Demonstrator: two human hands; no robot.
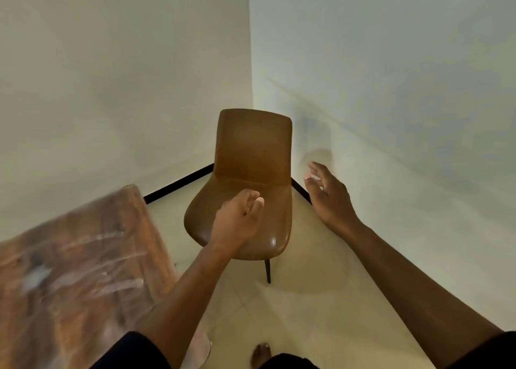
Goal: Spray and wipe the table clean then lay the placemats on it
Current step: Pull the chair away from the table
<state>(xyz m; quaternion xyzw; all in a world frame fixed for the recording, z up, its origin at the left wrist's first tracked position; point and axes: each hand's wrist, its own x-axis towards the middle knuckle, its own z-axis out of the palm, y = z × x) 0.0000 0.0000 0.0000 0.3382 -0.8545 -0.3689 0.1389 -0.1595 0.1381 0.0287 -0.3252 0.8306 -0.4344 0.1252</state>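
The wooden table [78, 262] fills the lower left, blurred, with pale wet streaks across its glossy top. My left hand [237, 218] reaches out over the seat of a brown chair, fingers loosely bunched, holding nothing. To the right of the chair my right hand [326, 193] hovers with its fingers spread and relaxed, also holding nothing. No spray bottle, cloth or placemat is in view.
A brown leather chair [251, 173] on thin dark legs stands in the room's corner, between two pale walls with a black skirting strip [178, 184]. Beige floor tiles [307, 313] lie between chair and table. My bare foot [261, 353] shows at the bottom edge.
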